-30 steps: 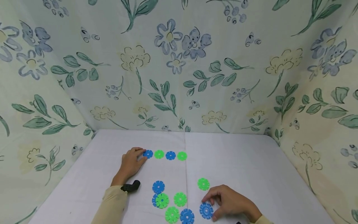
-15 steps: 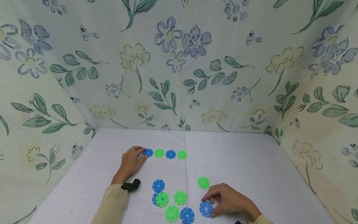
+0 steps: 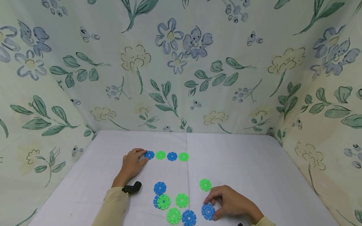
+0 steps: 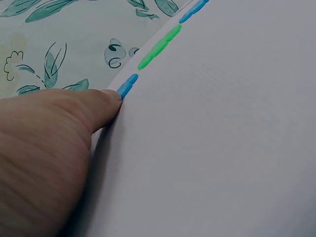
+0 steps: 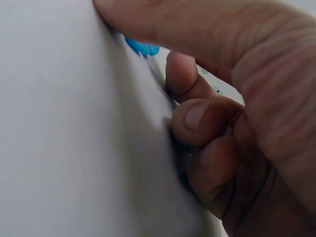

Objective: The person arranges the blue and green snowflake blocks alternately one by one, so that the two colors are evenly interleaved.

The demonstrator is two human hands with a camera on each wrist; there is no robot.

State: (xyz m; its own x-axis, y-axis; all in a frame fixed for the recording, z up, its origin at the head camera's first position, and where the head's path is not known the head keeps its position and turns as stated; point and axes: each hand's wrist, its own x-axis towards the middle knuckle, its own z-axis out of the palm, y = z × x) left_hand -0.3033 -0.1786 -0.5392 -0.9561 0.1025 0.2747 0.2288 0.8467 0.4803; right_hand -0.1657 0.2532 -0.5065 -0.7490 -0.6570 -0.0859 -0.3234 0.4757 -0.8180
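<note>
Blue disc with a notched rim lies near the front of a white-covered tabletop, gripped between the thumb and fingers of the right hand, while the left hand holds a row-end disc, also blue, by its left side with thumb and fingertip set narrowly apart. That disc heads a straight row running on through a green disc, a second blue one and a second green one, small gaps between them, parallel to the tabletop's back edge. Wide white cloth stretches from the row's right end to the right edge, and a bare strip divides the row from a loose cluster of blue and green discs in front. One green disc there overlaps a blue; the lowest blue is cut by the frame. Just beyond the right hand lies a lone green disc, with open cloth to its right. Floral fabric rises behind the back edge. Black gear circles the left wrist below a tan sleeve.
</note>
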